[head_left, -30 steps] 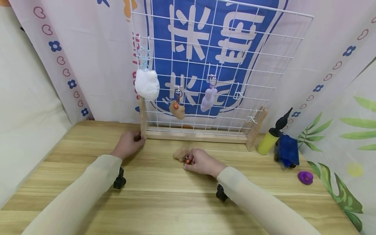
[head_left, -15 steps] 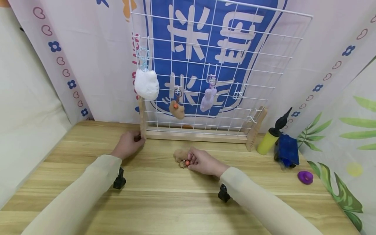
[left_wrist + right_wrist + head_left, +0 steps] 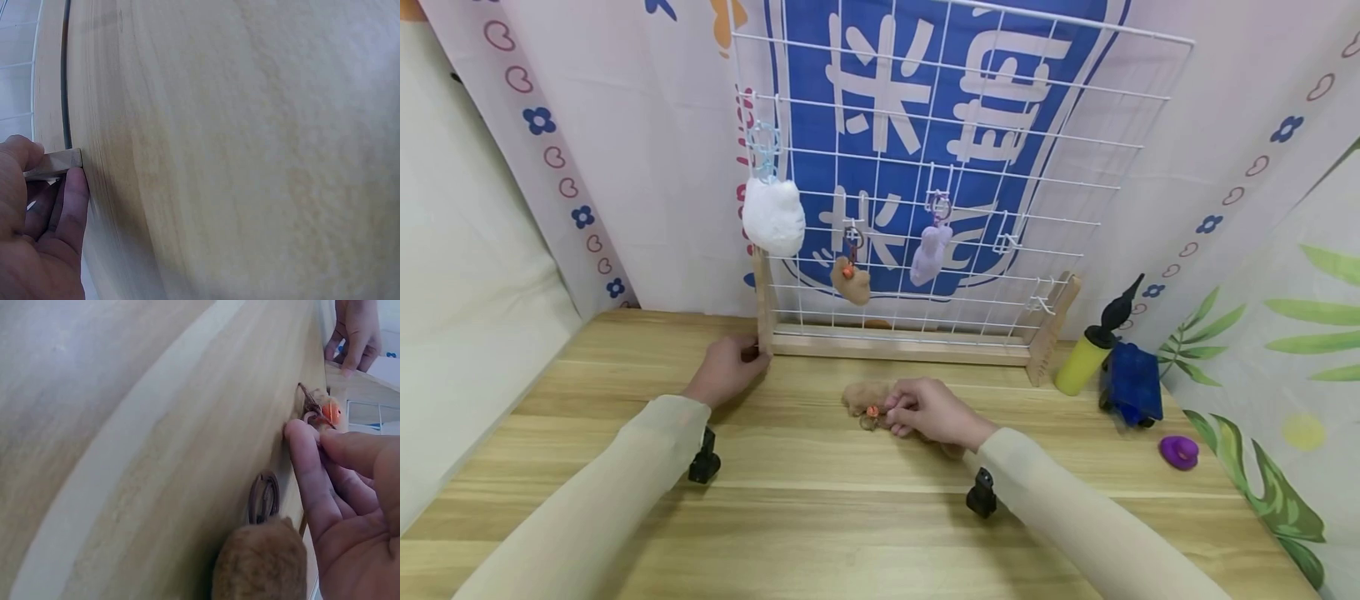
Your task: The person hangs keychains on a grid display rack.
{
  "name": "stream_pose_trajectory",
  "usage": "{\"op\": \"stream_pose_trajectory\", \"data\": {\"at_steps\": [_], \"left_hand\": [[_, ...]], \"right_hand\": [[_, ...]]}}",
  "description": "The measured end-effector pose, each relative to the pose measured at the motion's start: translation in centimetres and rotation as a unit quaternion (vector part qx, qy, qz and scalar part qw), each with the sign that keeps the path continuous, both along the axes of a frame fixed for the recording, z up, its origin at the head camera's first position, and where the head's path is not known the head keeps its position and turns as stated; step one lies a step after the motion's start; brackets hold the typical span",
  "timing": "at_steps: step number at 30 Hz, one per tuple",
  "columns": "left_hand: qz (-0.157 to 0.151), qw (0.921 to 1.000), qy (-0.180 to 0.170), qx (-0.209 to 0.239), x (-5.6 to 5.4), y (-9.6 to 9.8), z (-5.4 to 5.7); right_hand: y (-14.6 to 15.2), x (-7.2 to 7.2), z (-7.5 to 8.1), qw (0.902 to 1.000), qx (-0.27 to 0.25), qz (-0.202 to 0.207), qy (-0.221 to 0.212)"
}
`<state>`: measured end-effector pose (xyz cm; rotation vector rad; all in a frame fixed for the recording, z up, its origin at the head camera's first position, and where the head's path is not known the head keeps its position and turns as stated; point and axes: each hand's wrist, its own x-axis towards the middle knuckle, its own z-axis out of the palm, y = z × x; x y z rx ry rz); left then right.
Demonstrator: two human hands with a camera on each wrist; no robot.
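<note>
My left hand (image 3: 726, 371) grips the end of the wooden foot (image 3: 59, 161) of the wire rack, thumb above and fingers below in the left wrist view. On the table, my right hand (image 3: 932, 412) pinches part of a brown plush keychain (image 3: 863, 397) between thumb and fingertips. An orange bell (image 3: 331, 413) and a metal ring lie beside its fingertips; the exact part pinched is hidden. A second brown plush keychain (image 3: 259, 565), with a dark split ring, lies under the right wrist.
The white wire rack (image 3: 901, 343) carries a white plush (image 3: 773, 218), a brown plush (image 3: 851, 282), a lilac plush (image 3: 931, 254) and bare hooks. Right of it stand a yellow pump (image 3: 1081, 367), a blue toy cart (image 3: 1132, 383) and a small purple hat (image 3: 1180, 452).
My right hand has moved slightly right and towards me, uncovering more of the keychain's bell and ring. The left hand stays on the rack's foot.
</note>
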<state>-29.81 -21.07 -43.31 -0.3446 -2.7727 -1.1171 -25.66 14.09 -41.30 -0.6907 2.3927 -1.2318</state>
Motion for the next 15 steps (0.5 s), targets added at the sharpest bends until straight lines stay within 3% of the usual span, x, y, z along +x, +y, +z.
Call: {"op": "stream_pose_trajectory", "data": {"at_steps": [9, 15], "left_hand": [[0.001, 1.0000, 0.000, -0.005, 0.0, -0.1, 0.2], [-0.002, 1.0000, -0.007, -0.001, -0.1, -0.3, 0.0]], "right_hand": [[1.6, 0.0, 0.5, 0.9946, -0.079, -0.045, -0.049], [3.2, 0.1, 1.8, 0.9867, -0.127, -0.078, -0.065]]}}
